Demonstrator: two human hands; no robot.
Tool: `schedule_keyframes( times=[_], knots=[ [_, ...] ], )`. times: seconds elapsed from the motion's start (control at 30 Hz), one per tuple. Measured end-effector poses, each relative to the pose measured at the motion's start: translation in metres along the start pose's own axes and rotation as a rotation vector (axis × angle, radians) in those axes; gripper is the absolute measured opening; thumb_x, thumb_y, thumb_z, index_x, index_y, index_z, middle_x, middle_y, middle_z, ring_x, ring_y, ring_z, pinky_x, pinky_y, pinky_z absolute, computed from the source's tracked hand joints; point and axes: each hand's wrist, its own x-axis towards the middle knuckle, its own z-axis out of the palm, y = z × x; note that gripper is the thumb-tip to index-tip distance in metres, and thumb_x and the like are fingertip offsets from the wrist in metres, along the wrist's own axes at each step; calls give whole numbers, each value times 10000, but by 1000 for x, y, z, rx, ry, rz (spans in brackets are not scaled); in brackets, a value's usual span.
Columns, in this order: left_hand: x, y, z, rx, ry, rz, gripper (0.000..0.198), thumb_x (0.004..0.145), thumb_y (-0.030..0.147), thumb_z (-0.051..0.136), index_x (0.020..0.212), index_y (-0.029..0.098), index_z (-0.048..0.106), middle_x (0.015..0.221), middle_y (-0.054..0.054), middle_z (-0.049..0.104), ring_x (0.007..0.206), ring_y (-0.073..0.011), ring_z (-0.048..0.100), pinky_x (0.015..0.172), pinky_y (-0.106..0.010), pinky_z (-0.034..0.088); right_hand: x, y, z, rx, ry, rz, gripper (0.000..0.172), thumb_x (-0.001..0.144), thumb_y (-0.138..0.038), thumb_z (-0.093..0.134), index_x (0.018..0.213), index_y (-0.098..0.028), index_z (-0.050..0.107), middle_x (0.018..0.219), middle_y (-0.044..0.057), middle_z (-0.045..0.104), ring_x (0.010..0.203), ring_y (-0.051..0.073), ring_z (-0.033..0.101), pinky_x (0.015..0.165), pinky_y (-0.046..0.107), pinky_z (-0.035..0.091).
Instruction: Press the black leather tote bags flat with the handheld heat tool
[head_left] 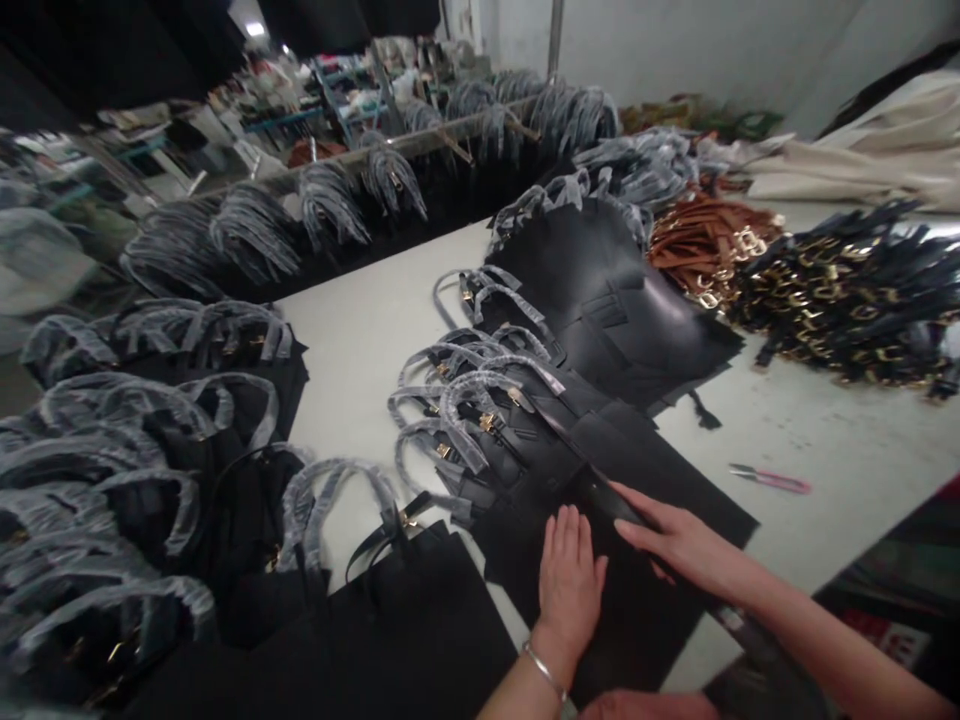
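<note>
My left hand [568,575] lies flat, fingers together and stretched out, on a black leather bag [570,470] at the front of the white table [360,340]. A silver bangle sits on that wrist. My right hand [675,540] rests beside it, fingers extended onto a black strap [600,490] that runs diagonally across the bag. The bag's handles [450,400] are wrapped in clear plastic and carry gold fittings.
Several more black bags with wrapped handles [150,440] are stacked at the left and along the back. A pile of brown straps [705,245] and black buckled straps [847,290] lies at the right. Pink-handled snips [772,480] lie on the table.
</note>
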Motion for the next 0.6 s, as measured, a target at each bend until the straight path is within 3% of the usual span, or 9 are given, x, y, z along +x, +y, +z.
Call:
schedule_keyframes(
  times=[0.17, 0.37, 0.47, 0.6],
  knots=[
    [-16, -2, 5, -68, 41, 118, 402, 937, 296, 468, 1301, 129, 501, 1349, -74, 545, 1313, -199, 425, 1128, -389, 355, 13, -3, 16, -49, -76, 25, 666, 861, -435, 547, 1461, -200, 379, 630, -25, 615, 410, 107, 533, 380, 200, 426],
    [-10, -2, 4, -75, 60, 120, 385, 950, 309, 443, 1275, 120, 525, 1313, -83, 573, 1280, -193, 463, 1129, -386, 347, 38, -30, 33, -102, -31, -46, 666, 850, -444, 539, 1452, -190, 406, 620, -11, 663, 463, 161, 596, 438, 245, 472],
    [-11, -1, 5, -103, 38, 124, 380, 955, 308, 430, 1258, 109, 543, 1278, -95, 594, 1250, -204, 489, 1117, -392, 352, 32, -38, 40, -171, 17, -136, 670, 841, -473, 543, 1447, -216, 419, 733, 16, 726, 569, 194, 660, 542, 280, 526],
    [-10, -1, 10, -174, -90, 126, 280, 927, 283, 485, 1104, 150, 656, 1075, -83, 692, 1111, -226, 582, 1026, -398, 433, 16, -27, 47, -210, -134, -136, 636, 823, -472, 570, 1408, -240, 482, 805, 18, 759, 592, 207, 686, 587, 304, 551]
  ],
)
